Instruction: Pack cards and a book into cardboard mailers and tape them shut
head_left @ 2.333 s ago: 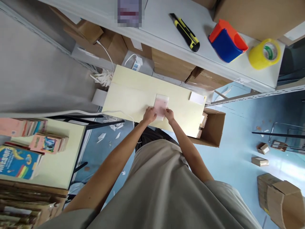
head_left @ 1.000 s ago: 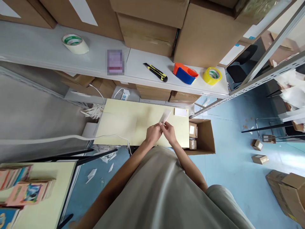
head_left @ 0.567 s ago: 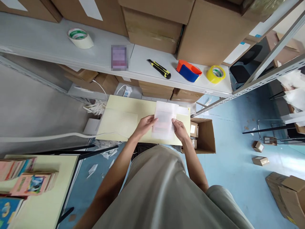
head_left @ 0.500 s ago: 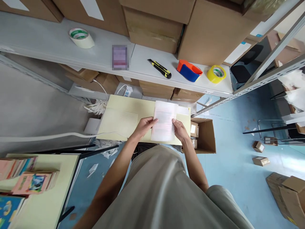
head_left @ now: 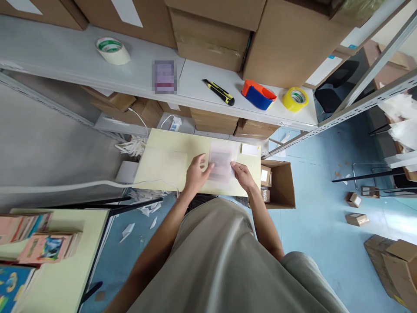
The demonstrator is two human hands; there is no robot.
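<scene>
A thin whitish-pink sheet [head_left: 222, 163], smeared by motion, is over the pale yellow table [head_left: 163, 163]. Whether it is paper or plastic I cannot tell. My right hand [head_left: 243, 174] pinches its right edge between thumb and fingers. On the other side, my left hand [head_left: 196, 174] has its fingers apart, the thumb at the sheet's left edge. A small stack of white cards or paper [head_left: 249, 149] lies at the table's far right. Near the table's left part rests a flat, pale translucent sheet [head_left: 174, 163], hard to make out.
On the grey shelf [head_left: 140, 74] ahead are a tape roll [head_left: 114, 52], a utility knife [head_left: 219, 92], an orange-and-blue tape loop [head_left: 259, 94] and a yellow tape roll [head_left: 295, 99]. An open carton [head_left: 283, 184] stands right of the table. Books [head_left: 45, 248] lie on another table at left.
My left hand has loosened from the sheet, its fingers lifting apart. The sheet and my right hand have shifted slightly left. The white stack at the far right now shows more fully.
</scene>
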